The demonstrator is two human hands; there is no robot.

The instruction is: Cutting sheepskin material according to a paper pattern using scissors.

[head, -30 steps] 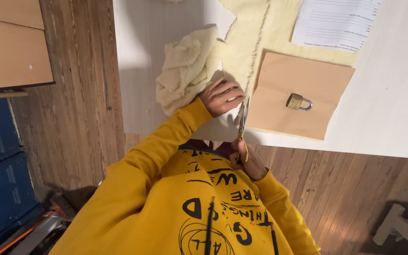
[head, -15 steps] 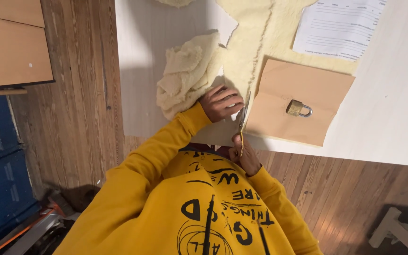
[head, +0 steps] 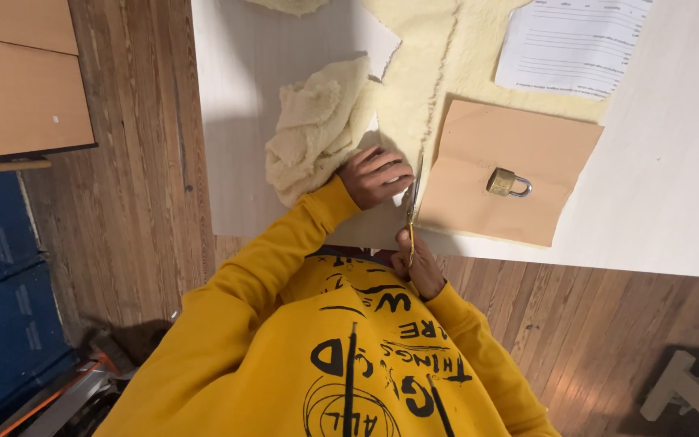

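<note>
A brass padlock point(head: 508, 182) sits on a tan paper sheet point(head: 519, 174) by the table's point(head: 673, 210) near edge, with a printed page point(head: 576, 40) farther back. Left hand point(head: 375, 176) presses flat, fingers spread, on pale yellow fleece fabric point(head: 414, 89) — bunched up beside it. Right hand point(head: 418, 263) is clamped on scissors point(head: 411, 212) — blades cutting into the fleece at the near edge.

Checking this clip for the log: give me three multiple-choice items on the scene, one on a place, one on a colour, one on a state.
1. Where does the padlock lie?
A on the tan paper sheet
B on the floor
C on the fleece

2. What colour are the sleeves?
A blue
B yellow
C white

3. What does the right hand hold?
A nothing
B the padlock
C scissors

Key: 1 A, the padlock rests mid-sheet; 2 B, both sleeves are yellow; 3 C, the blades run along the cream fleece beside the left hand.
</note>
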